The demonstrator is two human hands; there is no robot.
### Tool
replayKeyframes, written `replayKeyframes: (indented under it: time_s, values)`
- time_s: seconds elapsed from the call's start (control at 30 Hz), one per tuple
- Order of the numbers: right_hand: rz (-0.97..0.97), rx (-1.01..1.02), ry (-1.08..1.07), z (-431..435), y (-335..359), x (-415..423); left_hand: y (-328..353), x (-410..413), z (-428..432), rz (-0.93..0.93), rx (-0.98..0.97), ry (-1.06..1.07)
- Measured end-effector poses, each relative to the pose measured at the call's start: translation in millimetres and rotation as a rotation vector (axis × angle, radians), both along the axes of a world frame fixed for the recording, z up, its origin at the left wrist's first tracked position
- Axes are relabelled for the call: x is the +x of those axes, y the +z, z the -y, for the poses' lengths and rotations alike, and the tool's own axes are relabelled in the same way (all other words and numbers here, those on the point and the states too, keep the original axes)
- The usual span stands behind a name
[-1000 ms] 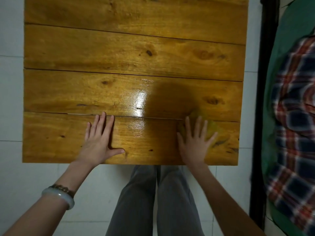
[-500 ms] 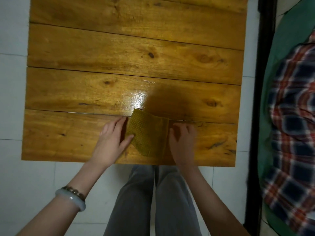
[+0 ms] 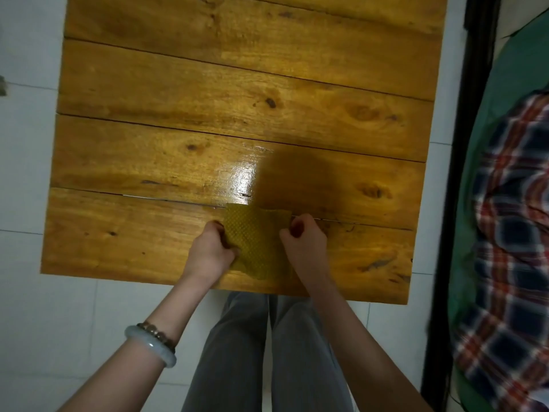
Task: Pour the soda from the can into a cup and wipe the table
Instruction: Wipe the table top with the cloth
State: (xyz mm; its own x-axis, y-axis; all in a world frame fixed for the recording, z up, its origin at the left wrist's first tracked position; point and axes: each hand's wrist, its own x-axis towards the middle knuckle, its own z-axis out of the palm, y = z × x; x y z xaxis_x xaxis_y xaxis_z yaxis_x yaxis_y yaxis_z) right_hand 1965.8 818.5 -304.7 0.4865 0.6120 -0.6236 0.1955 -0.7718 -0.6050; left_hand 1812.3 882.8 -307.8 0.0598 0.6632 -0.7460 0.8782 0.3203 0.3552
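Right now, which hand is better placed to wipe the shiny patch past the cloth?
Probably the left hand: it grips the cloth at its left edge, just below the shiny patch. The right hand grips the right edge, farther off.

Since a second ago, both hands have left their flat position: left hand (image 3: 209, 253) and right hand (image 3: 303, 243) now pinch opposite edges of the cloth (image 3: 258, 243), newly exposed between them.

Table's (image 3: 208, 114) far edge cut off by frame.
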Motion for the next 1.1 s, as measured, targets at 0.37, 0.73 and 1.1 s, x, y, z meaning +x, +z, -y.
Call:
replayKeyframes:
  time_s: [0.37, 0.73, 1.1]
  values:
    - [-0.048, 0.214, 0.088, -62, 28, 35, 32, 14, -46, 0.540, 0.025, 0.200]
    - [0.177, 0.214, 0.186, -163, -17, 62, -3, 35, -141, 0.301, 0.263, 0.254]
    - [0.762, 0.190, 1.015, -144, -57, 63, -9, 37, -123, -0.059, 0.626, -0.446]
